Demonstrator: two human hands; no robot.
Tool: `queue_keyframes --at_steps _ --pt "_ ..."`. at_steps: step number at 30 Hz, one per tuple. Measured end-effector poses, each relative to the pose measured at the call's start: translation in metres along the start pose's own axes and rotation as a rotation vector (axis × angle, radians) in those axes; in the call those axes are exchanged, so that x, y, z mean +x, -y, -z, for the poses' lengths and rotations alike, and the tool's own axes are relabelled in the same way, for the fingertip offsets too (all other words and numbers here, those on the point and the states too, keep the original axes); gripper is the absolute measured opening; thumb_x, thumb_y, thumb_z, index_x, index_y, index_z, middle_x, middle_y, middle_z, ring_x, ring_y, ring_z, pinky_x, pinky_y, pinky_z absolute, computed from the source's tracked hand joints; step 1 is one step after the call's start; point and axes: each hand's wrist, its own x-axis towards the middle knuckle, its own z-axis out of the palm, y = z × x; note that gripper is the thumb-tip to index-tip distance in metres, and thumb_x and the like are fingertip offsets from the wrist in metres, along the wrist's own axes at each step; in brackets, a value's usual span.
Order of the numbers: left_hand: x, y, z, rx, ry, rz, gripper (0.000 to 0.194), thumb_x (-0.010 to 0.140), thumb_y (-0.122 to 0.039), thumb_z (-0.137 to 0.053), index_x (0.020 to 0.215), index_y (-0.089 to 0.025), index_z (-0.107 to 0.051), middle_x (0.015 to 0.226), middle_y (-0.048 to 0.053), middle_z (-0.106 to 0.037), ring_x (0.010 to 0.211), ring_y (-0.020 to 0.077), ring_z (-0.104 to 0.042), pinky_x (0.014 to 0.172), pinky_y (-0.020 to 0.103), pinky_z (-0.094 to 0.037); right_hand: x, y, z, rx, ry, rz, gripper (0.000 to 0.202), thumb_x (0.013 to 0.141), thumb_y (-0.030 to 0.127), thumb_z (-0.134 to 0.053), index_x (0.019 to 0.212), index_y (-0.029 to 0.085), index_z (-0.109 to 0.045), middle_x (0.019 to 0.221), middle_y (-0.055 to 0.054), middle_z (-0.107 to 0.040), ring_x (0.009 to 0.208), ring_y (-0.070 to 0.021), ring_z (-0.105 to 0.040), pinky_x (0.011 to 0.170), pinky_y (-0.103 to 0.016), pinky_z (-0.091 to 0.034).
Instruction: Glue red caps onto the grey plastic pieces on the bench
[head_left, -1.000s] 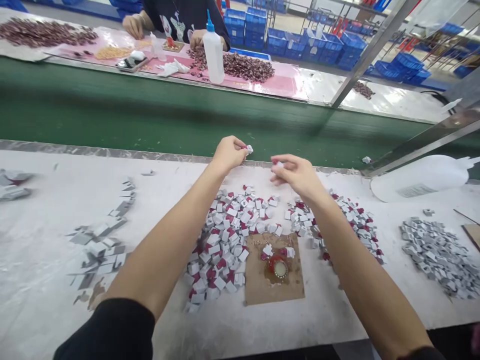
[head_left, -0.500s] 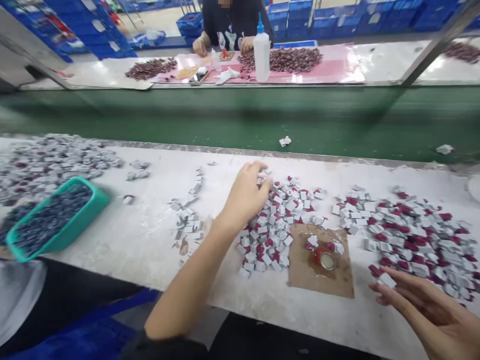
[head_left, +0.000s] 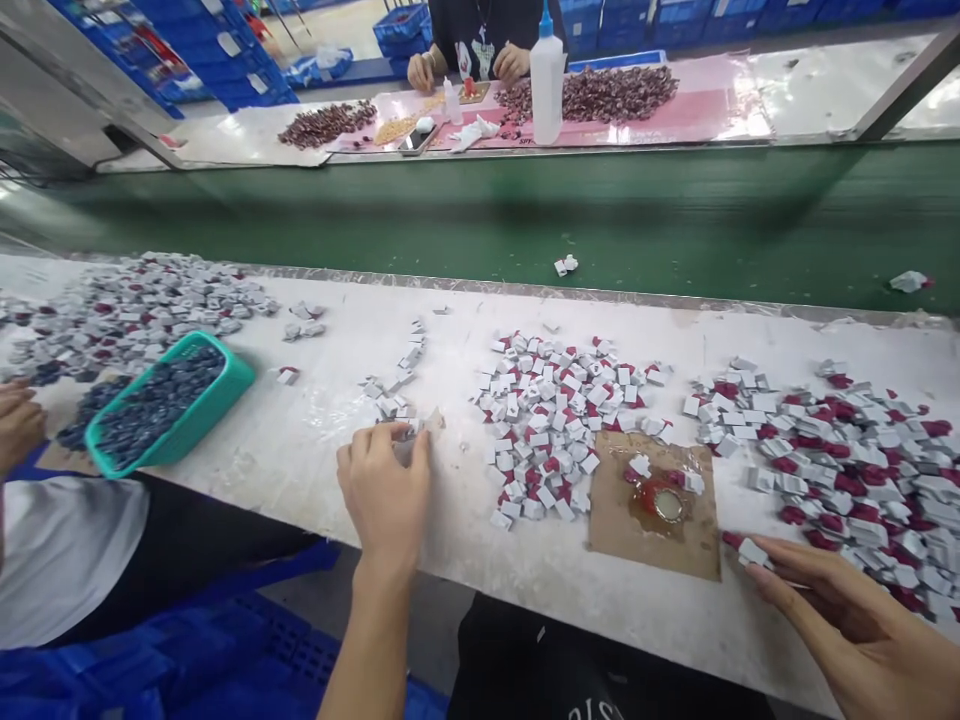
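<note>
The right hand (head_left: 889, 635) pinches a grey-and-maroon piece (head_left: 752, 552) between thumb and index finger, with the maroon end pointing up and to the left, near the right edge of a brown cardboard square (head_left: 615, 540). The left hand (head_left: 386, 495) is low over the white worktop (head_left: 465, 535), thumb and fingers curved and slightly apart at the near end of a straggling line of small grey pieces (head_left: 390, 402); whether it grips one of them I cannot tell. On the cardboard, two more pieces lie beside a red, pale-centred round item (head_left: 667, 504) in a wet brown patch. A heap of grey-and-maroon pieces (head_left: 540, 420) spreads left of the cardboard, and a wider heap (head_left: 847, 470) lies to its right. Farther left, a teal basket (head_left: 238, 378) holds dark blue pieces, with a co-worker's hand (head_left: 19, 425) near it at the picture's edge. Beyond the green belt (head_left: 375, 225), another person's hands (head_left: 421, 72) are at a bench, behind a white bottle (head_left: 547, 90) with a blue nozzle.
</note>
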Motion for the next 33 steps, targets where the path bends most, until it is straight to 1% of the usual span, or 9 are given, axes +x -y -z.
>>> queue_keyframes --at_steps 2,6,12,14,18,23,26,29,33 --pt "0.004 -0.003 -0.002 0.019 0.008 0.007 0.019 0.106 -0.038 -0.06 0.109 -0.025 -0.073 0.116 0.019 -0.075 0.121 0.0446 -0.066 0.113 0.064 -0.054 0.0 0.021 0.002 0.02 0.001 -0.007 0.042 0.075 0.071 -0.096 0.093 0.033 -0.097 0.101 -0.008 -0.093 0.089 -0.0358 -0.092 0.077 -0.036 -0.08" --pt "0.011 -0.011 -0.003 0.04 0.004 0.022 0.019 0.102 -0.038 -0.061 0.108 -0.023 -0.072 0.114 0.021 -0.074 0.125 0.0488 -0.064 0.113 0.069 -0.052 -0.002 0.061 -0.001 0.151 0.006 -0.026 0.034 0.08 0.059 -0.098 0.099 0.031 -0.098 0.099 -0.007 -0.093 0.083 -0.0311 -0.092 0.076 -0.033 -0.079" --pt "0.017 -0.019 -0.006 -0.002 0.02 -0.003 0.013 0.097 -0.036 -0.066 0.096 -0.024 -0.062 0.108 0.017 -0.068 0.13 0.0488 -0.06 0.121 0.075 -0.048 -0.003 0.09 -0.024 0.287 0.092 0.117 0.018 0.098 0.042 -0.093 0.112 0.033 -0.098 0.107 -0.006 -0.093 0.092 -0.0268 -0.092 0.083 -0.035 -0.08" --pt "0.015 -0.023 -0.005 -0.007 0.035 -0.011 0.009 0.094 -0.032 -0.066 0.095 -0.025 -0.06 0.105 0.015 -0.07 0.127 0.0477 -0.062 0.12 0.072 -0.051 -0.003 0.094 -0.028 0.289 0.122 0.173 0.015 0.102 0.039 -0.089 0.112 0.032 -0.098 0.111 -0.007 -0.092 0.095 -0.0268 -0.09 0.082 -0.035 -0.079" --pt "0.005 -0.031 0.006 -0.101 0.158 -0.034 0.012 0.092 -0.034 -0.068 0.1 -0.026 -0.065 0.104 0.009 -0.077 0.106 0.0375 -0.074 0.104 0.055 -0.061 -0.003 0.097 -0.029 0.277 0.142 0.193 0.015 0.105 0.038 -0.087 0.115 0.031 -0.097 0.107 -0.008 -0.09 0.093 -0.0266 -0.087 0.079 -0.037 -0.077" --pt "-0.01 -0.035 0.02 -0.138 0.033 -0.212 0.017 0.096 -0.041 -0.064 0.1 -0.028 -0.074 0.104 0.007 -0.077 0.099 0.033 -0.078 0.087 0.045 -0.06 -0.004 0.094 -0.031 0.283 0.126 0.17 0.016 0.105 0.041 -0.087 0.115 0.032 -0.096 0.107 -0.008 -0.09 0.092 -0.0266 -0.086 0.08 -0.039 -0.077" --pt "-0.017 -0.03 0.019 -0.187 0.207 -0.269 0.017 0.094 -0.04 -0.068 0.104 -0.03 -0.078 0.103 0.003 -0.077 0.081 0.0269 -0.074 0.077 0.041 -0.058 -0.004 0.092 -0.035 0.305 0.135 0.169 0.015 0.105 0.04 -0.087 0.114 0.032 -0.096 0.106 -0.007 -0.09 0.093 -0.0261 -0.086 0.081 -0.038 -0.076" --pt "-0.023 -0.024 0.016 -0.243 0.377 -0.203 0.022 0.093 -0.037 -0.071 0.114 -0.033 -0.077 0.106 0.002 -0.081 0.079 0.0267 -0.073 0.079 0.042 -0.061 -0.005 0.09 -0.038 0.318 0.145 0.171 0.014 0.105 0.036 -0.086 0.115 0.032 -0.096 0.104 -0.006 -0.089 0.093 -0.0251 -0.086 0.082 -0.037 -0.076" --pt "-0.035 -0.026 0.017 -0.365 0.318 -0.03 0.021 0.091 -0.037 -0.083 0.112 -0.034 -0.081 0.115 0.0 -0.085 0.099 0.0322 -0.081 0.095 0.049 -0.067 -0.007 0.09 -0.037 0.388 0.125 0.142 0.014 0.103 0.033 -0.089 0.114 0.034 -0.097 0.106 -0.004 -0.09 0.094 -0.023 -0.086 0.084 -0.034 -0.076"
